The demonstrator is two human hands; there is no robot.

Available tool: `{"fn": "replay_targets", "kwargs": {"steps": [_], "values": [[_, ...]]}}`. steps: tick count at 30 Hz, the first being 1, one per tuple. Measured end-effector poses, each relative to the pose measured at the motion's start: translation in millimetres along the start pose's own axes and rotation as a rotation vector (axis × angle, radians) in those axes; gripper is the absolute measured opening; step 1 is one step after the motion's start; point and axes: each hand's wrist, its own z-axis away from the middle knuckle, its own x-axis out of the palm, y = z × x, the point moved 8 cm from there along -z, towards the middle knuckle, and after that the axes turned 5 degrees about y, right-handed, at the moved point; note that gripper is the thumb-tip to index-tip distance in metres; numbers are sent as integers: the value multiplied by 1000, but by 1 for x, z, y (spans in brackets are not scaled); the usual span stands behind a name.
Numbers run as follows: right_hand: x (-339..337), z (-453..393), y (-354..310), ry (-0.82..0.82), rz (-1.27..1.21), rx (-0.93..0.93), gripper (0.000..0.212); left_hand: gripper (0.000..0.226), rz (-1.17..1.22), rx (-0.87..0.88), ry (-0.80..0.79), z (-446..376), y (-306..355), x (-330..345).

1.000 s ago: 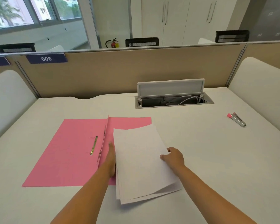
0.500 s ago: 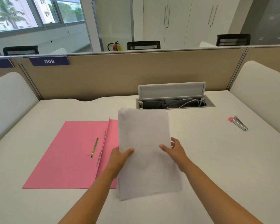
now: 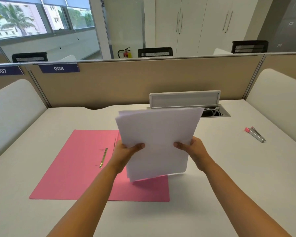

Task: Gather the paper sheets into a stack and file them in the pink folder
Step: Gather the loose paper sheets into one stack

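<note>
I hold a stack of white paper sheets (image 3: 158,141) upright, tilted away from me, its lower edge just above the desk. My left hand (image 3: 126,151) grips the stack's left edge with the thumb on the front. My right hand (image 3: 193,149) grips the right edge the same way. The pink folder (image 3: 72,166) lies open flat on the desk at the left. A gold metal fastener (image 3: 103,157) lies on its left half. The stack hides part of the folder's right half.
A pink-tipped metal stapler (image 3: 255,134) lies on the white desk (image 3: 237,177) at the right. An open cable box with a raised lid (image 3: 184,99) sits at the back, in front of the beige partition (image 3: 126,82). White curved dividers stand on both sides.
The sheets lay flat on the folder's right half under my hands. Both hands have since gripped the stack's sides and lifted it upright.
</note>
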Motion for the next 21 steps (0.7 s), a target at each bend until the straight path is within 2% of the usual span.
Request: {"fn": "replay_targets", "kwargs": {"steps": [4, 7, 10, 12, 14, 16, 17, 19, 21], "values": [[-9, -2, -30, 19, -58, -90, 29, 17, -108, 39, 37, -6, 10, 1], [-26, -2, -69, 101, -98, -269, 52, 19, -260, 105, 57, -7, 30, -1], [-37, 7, -116, 194, 254, -436, 73, 23, -446, 201, 40, -9, 55, 4], [-30, 15, -139, 187, 627, -522, 67, 30, -579, 268, 7, -11, 71, 11], [-21, 19, -152, 124, 864, -524, 44, 28, -712, 327, -41, -9, 84, 21], [-9, 18, -147, -31, 819, -419, 26, 18, -788, 386, -91, -6, 97, 34], [-5, 17, -142, -91, 760, -368, 24, 16, -842, 419, -112, -4, 102, 42], [-6, 13, -131, -108, 655, -308, 22, 14, -967, 476, -126, -3, 110, 52], [-14, 11, -122, -54, 562, -287, 19, 13, -1036, 536, -53, -5, 115, 46]]}}
